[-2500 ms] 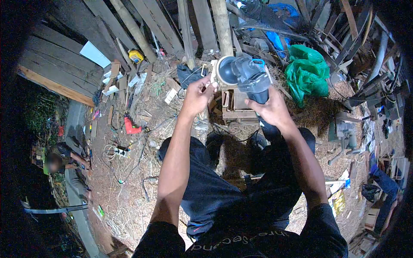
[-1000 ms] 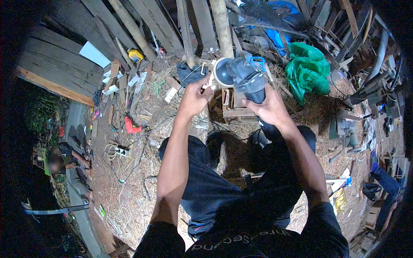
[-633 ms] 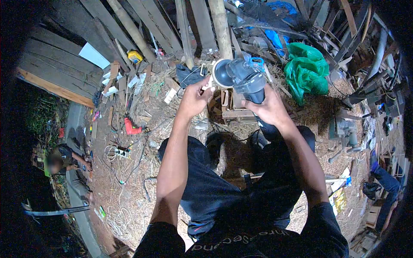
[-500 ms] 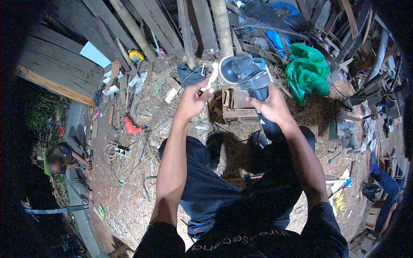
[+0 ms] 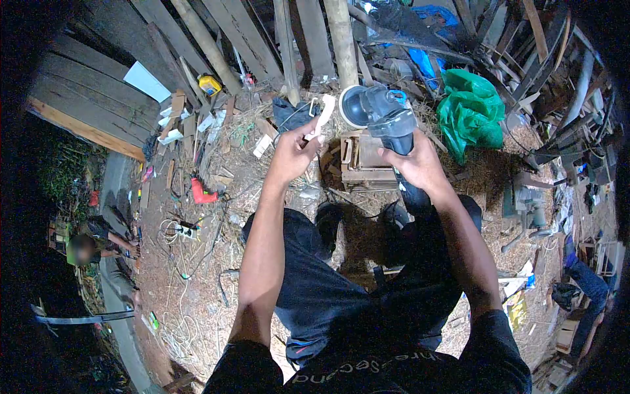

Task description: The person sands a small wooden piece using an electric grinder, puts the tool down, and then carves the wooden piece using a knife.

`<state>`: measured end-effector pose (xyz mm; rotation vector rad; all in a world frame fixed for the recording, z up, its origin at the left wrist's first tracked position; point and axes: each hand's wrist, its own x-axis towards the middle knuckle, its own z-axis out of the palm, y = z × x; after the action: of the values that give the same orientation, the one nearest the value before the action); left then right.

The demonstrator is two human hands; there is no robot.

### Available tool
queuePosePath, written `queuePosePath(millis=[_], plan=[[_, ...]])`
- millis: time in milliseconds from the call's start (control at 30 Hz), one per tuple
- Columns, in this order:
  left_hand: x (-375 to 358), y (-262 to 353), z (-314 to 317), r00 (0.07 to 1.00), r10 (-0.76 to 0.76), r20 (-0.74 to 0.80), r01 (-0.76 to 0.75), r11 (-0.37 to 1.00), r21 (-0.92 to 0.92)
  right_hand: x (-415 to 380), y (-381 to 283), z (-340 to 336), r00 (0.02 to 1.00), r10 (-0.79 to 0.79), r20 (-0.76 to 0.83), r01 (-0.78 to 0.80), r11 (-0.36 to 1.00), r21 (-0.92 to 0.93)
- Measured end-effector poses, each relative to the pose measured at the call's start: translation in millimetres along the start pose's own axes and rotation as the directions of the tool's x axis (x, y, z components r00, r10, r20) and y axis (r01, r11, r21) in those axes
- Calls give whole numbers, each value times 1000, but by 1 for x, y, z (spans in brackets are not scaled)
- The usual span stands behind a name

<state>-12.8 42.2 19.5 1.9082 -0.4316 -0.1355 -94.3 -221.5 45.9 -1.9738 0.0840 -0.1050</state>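
Off-white, kinda curvy: pinching that small piece [image 5: 324, 115] in the left hand [image 5: 295, 155], just beside the disc [image 5: 354, 108], and gripping the dark power tool [image 5: 394, 125] in the right hand [image 5: 419, 164], near stacked wood [image 5: 373, 172].

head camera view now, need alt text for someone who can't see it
A person's right hand grips a dark power tool with a round disc, its disc apart from a small pale curved piece in the left hand. Beyond the knees stands a stack of wooden pieces; a crumpled green plastic bag lies to the right.
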Motion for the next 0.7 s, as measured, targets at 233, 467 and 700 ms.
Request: queuePosePath(millis=[233, 467, 700], plan=[[5, 16, 7, 999, 40, 7, -40, 999, -25, 1, 17, 12, 984, -178, 21, 177, 984, 31], [-3, 12, -15, 996, -79, 28, 82, 990, -116, 9, 20, 4, 995, -89, -34, 89, 996, -15], [3, 13, -13, 995, -89, -45, 85, 992, -99, -3, 4, 9, 995, -102, 23, 101, 994, 30]])
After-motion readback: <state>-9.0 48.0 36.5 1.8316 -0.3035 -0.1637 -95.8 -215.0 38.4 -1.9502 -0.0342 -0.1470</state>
